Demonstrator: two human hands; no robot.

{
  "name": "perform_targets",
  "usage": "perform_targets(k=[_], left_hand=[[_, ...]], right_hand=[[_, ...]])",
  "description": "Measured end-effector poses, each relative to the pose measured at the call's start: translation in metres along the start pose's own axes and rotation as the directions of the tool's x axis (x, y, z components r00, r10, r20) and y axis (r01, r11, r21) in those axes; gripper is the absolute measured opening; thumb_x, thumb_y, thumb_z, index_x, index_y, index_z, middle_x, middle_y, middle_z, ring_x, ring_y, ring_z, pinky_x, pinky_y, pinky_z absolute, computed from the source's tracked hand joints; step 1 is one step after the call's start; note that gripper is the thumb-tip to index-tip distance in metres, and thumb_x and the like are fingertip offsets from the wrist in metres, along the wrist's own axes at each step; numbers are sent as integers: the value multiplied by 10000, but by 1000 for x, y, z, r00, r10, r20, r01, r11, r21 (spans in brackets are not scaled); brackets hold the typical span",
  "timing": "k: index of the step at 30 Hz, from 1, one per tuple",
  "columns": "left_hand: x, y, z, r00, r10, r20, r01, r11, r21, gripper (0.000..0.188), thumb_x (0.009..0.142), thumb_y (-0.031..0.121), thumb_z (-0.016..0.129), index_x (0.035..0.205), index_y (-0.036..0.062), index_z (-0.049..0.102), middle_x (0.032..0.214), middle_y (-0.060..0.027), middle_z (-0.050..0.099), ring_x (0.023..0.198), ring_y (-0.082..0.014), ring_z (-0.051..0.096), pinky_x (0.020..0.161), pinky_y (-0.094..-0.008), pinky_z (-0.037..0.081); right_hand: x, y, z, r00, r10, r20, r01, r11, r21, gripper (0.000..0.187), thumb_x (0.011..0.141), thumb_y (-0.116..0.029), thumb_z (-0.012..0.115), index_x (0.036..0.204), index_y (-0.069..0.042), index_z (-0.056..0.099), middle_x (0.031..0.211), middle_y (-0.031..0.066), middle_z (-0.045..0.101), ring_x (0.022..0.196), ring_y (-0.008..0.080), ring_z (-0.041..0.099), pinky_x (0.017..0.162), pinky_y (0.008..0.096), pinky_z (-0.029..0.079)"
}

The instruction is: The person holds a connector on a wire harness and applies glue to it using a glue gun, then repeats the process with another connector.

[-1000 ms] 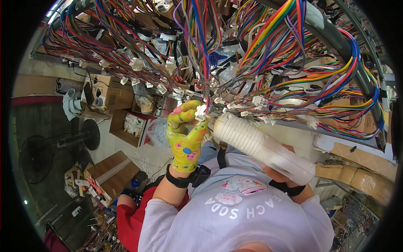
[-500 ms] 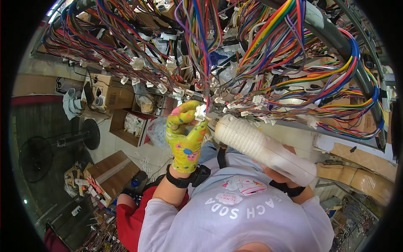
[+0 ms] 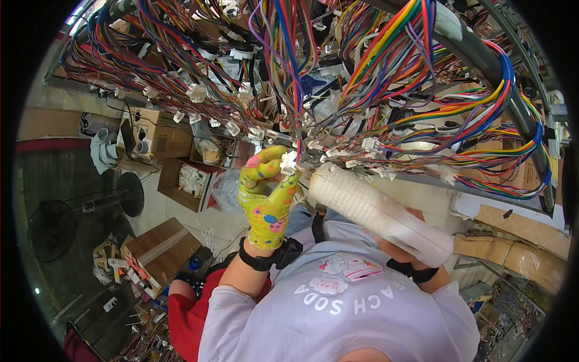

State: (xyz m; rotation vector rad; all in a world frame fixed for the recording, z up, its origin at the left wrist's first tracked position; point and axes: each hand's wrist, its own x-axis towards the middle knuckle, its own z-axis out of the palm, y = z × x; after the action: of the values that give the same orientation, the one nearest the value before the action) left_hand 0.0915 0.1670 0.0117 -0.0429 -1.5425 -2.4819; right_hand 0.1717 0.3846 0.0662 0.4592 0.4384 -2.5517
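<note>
My left hand [image 3: 265, 202], in a yellow-green patterned glove, pinches a white plastic connector [image 3: 289, 163] between thumb and fingers. Colored wires [image 3: 298, 130] run up from the connector into a hanging bundle. A large white gun-shaped tool [image 3: 368, 208] with a ribbed front, resembling a glue gun, slants from lower right toward the connector. Its narrow tip ends just right of the connector; whether they touch I cannot tell. My right hand [image 3: 415, 216] is closed around the tool's underside and mostly hidden by its body.
Dense wire bundles with white connectors [image 3: 196, 92] hang from a metal frame [image 3: 518, 102] ahead. To the left are an open box of white parts [image 3: 192, 180], a cardboard box [image 3: 160, 247] and a black fan [image 3: 53, 229]. Brown cardboard [image 3: 512, 253] lies at right.
The white tool has shifted very slightly, with its tip still beside the connector. My left hand keeps its pinch in almost the same place.
</note>
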Motion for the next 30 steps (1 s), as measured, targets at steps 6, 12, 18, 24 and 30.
perform_targets(k=[6,12,18,24,30], left_hand=[[0,3,2,999,-29,-13,29,1000,-13,366,704,-98,723,978,78,557,1166,-165,575,942,-170,592,756,-259,492],[1,1,2,999,-54,2,54,998,-34,352,714,-107,705,977,69,550,1158,-173,575,923,-171,598,748,-265,495],[1,2,5,993,-114,9,115,990,-77,358,725,-114,688,983,72,524,1139,-180,582,890,-168,607,741,-264,497],[0,3,7,991,-135,7,135,991,-21,339,733,-99,689,967,71,512,1140,-179,583,905,-174,608,755,-271,498],[-2,3,5,986,-166,35,168,981,-95,326,749,-65,689,989,66,512,1143,-179,583,955,-208,616,805,-304,499]], right_hand=[[-5,-3,12,1000,18,-2,-17,970,241,700,933,-405,452,1458,-29,182,1463,221,280,1331,304,351,1092,387,329],[-11,-2,-23,993,69,-92,-39,955,293,696,940,-404,439,1460,-27,169,1465,224,273,1333,310,350,1094,378,330],[-13,-1,-38,985,-69,-157,36,977,-209,595,869,-350,504,1333,-45,291,1300,182,364,1176,301,415,976,355,362],[-15,0,-37,946,-318,58,173,345,-922,375,736,-226,628,1076,-85,553,957,101,571,843,279,577,720,326,460],[-18,-8,-2,938,-302,171,95,-251,-963,324,691,-182,672,1001,-93,643,846,73,645,741,270,635,649,309,501]])
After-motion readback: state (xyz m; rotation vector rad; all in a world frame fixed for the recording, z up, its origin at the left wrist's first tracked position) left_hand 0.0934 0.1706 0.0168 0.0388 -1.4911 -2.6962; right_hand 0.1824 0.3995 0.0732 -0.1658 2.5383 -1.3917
